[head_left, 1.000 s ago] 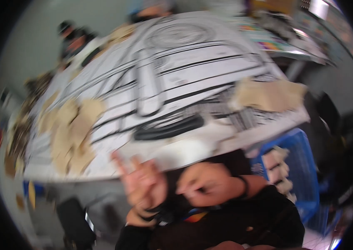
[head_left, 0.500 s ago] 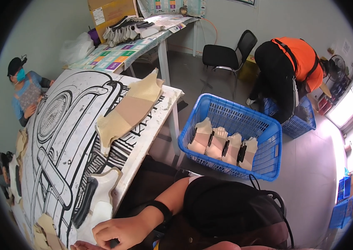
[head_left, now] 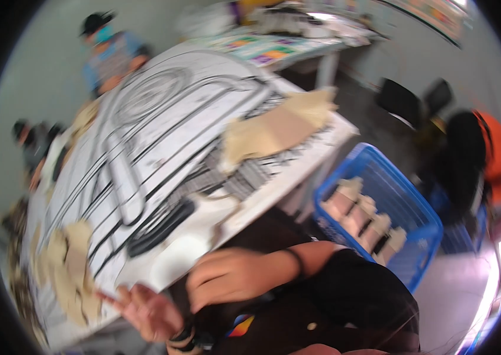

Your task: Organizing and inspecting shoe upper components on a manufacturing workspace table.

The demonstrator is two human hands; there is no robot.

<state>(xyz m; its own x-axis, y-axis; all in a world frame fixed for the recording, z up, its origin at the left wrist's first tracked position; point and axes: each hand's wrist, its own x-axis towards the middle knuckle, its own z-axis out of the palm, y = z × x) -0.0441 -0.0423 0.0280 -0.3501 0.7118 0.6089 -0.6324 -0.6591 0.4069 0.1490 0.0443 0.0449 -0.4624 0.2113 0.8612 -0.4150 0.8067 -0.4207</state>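
Left hand: we saw the left hand (head_left: 144, 310) raised near the lower edge of the view, palm up, fingers spread apart and holding nothing.
Right hand: the right hand (head_left: 233, 275) hung just beside it, fingers loosely curled and pointing left, with nothing gripped that we could make out (the blur hid the fingertips).
Nearest thing: the table (head_left: 298, 171) edge lay just above both hands, and neither hand touched it.
Table cover: a large white sheet with bold black line drawing (head_left: 162, 142) covered most of the top.
Tan pieces, left: a cluster of tan cut-out pieces (head_left: 67, 272) lay on the sheet's near left end, close to the left hand.
Tan pieces, right: a bigger tan stack (head_left: 280, 127) sat at the table's far right corner, well apart from the hands.
Basket: a blue plastic basket (head_left: 410, 204) stood on the floor to the right of the table, holding a row of tan bundles (head_left: 369, 222).
Others: a person in orange (head_left: 493, 160) bent over beyond the basket; a person in a dark cap (head_left: 108, 50) sat at the table's far end.
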